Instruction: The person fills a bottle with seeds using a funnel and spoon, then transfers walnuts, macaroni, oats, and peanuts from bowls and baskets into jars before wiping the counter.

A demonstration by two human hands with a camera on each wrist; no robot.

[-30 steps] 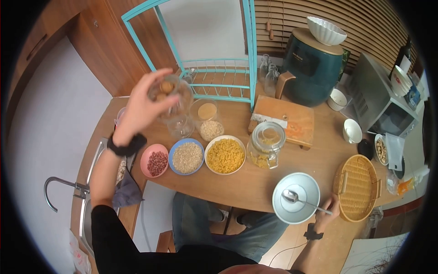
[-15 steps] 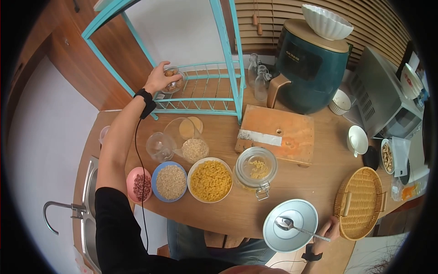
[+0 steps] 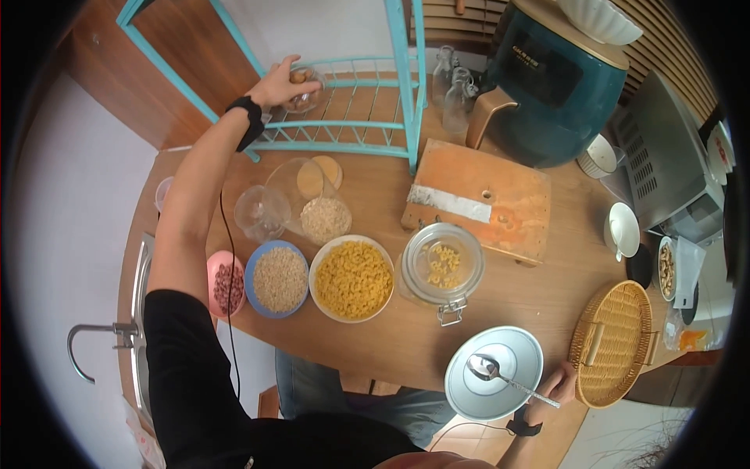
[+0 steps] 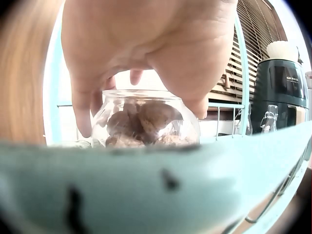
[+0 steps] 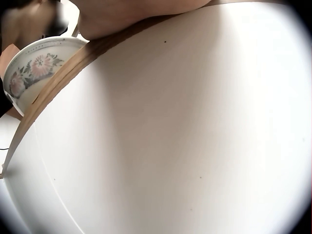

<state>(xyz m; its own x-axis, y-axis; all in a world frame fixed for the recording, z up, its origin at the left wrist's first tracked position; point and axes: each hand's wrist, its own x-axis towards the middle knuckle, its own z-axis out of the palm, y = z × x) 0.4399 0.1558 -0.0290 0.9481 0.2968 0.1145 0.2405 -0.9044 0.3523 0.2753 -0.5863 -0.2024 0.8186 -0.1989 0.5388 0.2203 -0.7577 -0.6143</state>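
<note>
My left hand (image 3: 275,84) is at the lower shelf of the turquoise rack (image 3: 336,147), its fingers spread round the rim of a glass jar (image 3: 303,100) with brown pieces inside. In the left wrist view the fingers (image 4: 84,109) and thumb reach down both sides of the jar (image 4: 146,122), behind a blurred turquoise bar (image 4: 122,185). My right hand (image 3: 556,383) rests at the table's front edge, between the pale blue bowl (image 3: 500,344) with a spoon (image 3: 519,388) and the wicker basket (image 3: 613,344). Its fingers look loosely bent and hold nothing visible.
Bowls of red beans (image 3: 228,288), oats (image 3: 281,279) and yellow pasta (image 3: 351,279) line the front left. Behind them are a clear cup (image 3: 259,213) and a tipped container (image 3: 324,219). A clip-top jar (image 3: 443,266), wooden stool (image 3: 480,199) and green appliance (image 3: 547,86) stand farther right.
My left hand has carried the jar from above the table back into the rack's lower shelf. The right hand has stayed beside the pale blue bowl. The head view has shifted.
</note>
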